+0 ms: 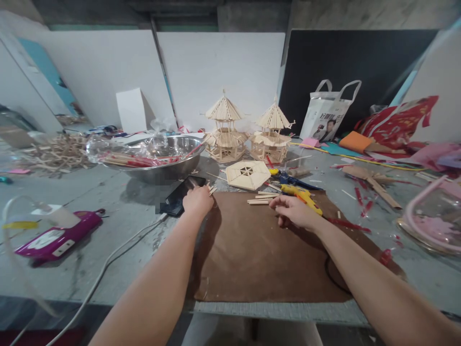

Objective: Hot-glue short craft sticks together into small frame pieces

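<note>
From my remote post I had the left hand (198,201) at the far left corner of the brown rectangular mat (248,250), pinching a few short, pale wooden stick pieces (212,190) at its fingertips. It overlapped the edge of a black smartphone (183,196); I couldn't tell whether they touched. I had the right hand (292,211) palm down over the mat, fingers parted and loosely curled, its fingertips just beside a small group of pale, straight wooden sticks (259,202); contact was unclear. A yellow glue gun (304,197) lay just beyond that hand. Beyond the sticks lay a flat hexagonal panel of pale wood (234,177), and behind it stood two tiered wooden pavilion models (225,139). To their left sat a round, shiny metal bowl (183,163) holding red-and-pale sticks in clear plastic.
</note>
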Motion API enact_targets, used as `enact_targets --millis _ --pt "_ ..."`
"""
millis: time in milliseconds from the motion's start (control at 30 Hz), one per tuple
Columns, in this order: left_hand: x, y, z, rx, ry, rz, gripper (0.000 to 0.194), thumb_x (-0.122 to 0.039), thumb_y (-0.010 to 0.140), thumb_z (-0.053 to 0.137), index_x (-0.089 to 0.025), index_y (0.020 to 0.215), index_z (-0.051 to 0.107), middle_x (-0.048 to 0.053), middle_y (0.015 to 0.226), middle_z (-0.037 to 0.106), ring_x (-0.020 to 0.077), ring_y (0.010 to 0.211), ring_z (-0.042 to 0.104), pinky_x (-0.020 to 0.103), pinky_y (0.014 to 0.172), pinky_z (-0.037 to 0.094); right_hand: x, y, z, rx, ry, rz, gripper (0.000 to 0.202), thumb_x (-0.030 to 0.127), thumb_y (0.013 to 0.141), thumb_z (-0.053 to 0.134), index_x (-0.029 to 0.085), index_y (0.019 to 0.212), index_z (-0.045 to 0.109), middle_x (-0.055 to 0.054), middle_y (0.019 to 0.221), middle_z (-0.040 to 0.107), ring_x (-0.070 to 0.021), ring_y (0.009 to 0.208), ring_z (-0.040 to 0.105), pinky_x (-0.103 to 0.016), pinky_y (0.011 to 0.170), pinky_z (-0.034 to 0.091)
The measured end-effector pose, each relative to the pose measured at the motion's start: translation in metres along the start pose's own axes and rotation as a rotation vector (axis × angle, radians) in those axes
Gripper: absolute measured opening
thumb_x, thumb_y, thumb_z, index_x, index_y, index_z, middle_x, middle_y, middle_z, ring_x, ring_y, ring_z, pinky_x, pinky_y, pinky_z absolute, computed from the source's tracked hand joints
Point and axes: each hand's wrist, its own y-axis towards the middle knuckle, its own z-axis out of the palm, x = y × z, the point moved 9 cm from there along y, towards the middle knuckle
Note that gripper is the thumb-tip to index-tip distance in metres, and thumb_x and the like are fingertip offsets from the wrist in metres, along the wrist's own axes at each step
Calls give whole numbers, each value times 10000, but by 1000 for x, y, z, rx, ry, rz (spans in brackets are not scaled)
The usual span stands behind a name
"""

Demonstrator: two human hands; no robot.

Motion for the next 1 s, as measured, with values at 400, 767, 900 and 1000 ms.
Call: enact_targets --millis 400,767,900,1000 --pt "1 -2 4 67 -54 -14 284 -198 647 401 -207 865 583 118 925 578 263 841 538 342 639 421 14 -8 -60 -466 201 -119 146 231 618 459 162 728 525 59 360 464 -55 311 398 -151 333 296" --pt "3 -4 3 115 -71 -83 270 -200 655 407 -176 849 593 148 930 584 286 853 539 368 646 421 12 -9 -69 -545 169 -130 146 231 608 466 161 721 526 53 354 471 -56 307 388 -159 343 301" --pt "5 -5 -1 53 -71 -88 278 -215 673 382 -178 849 594 139 921 588 282 846 540 374 642 422 11 -8 -68 -542 155 -126 150 255 615 461 165 718 524 59 351 463 -57 295 377 -164 334 296" --pt "5 -4 0 55 -81 -86 276 -215 674 378 -175 838 598 140 912 590 281 840 542 373 637 424 11 -8 -68 -544 136 -127 151 263 616 463 165 711 526 58 351 461 -62 297 386 -168 334 299"
